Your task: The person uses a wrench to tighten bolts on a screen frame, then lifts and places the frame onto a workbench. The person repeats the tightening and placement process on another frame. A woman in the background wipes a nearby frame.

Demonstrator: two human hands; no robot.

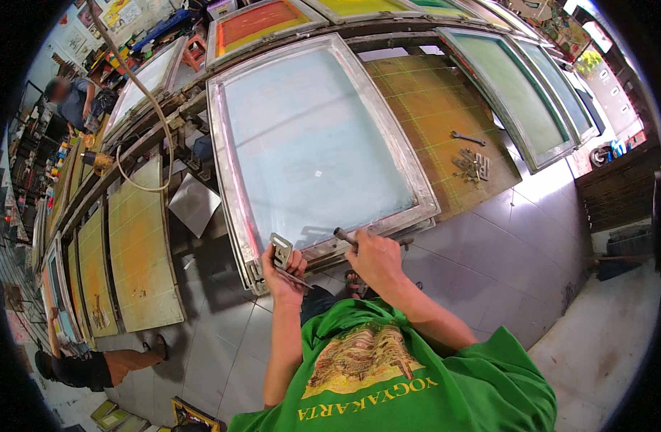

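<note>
A: What do the hands hold?

B: The left hand (287, 282) is curled, thumb and fingers pinching a slotted metal bracket (282, 252) that rises above the grip. A thin strip (296, 280) slants out beneath; whether it joins the bracket cannot be told. The right hand (378, 259), apart from the left, is wrapped around a dark tube (342, 237), one end pointing toward the left hand.

A: What lies just ahead of them?

B: A pale screen (316, 137), its near edge just past both hands. Contact between tube and screen cannot be judged.

A: And ahead of the right hand, to its right?

B: A brown board (424, 122) bearing a cluster of metal parts (471, 166) and, farther off, a wrench (469, 137). A green screen (514, 93) lies beyond.

A: The far field?

B: Ahead and left of the left hand, a hose (156, 108) hangs in a loop. A red-and-yellow screen (258, 30) lies past the pale one; a co-worker (72, 97) is far off, ahead and left.
</note>
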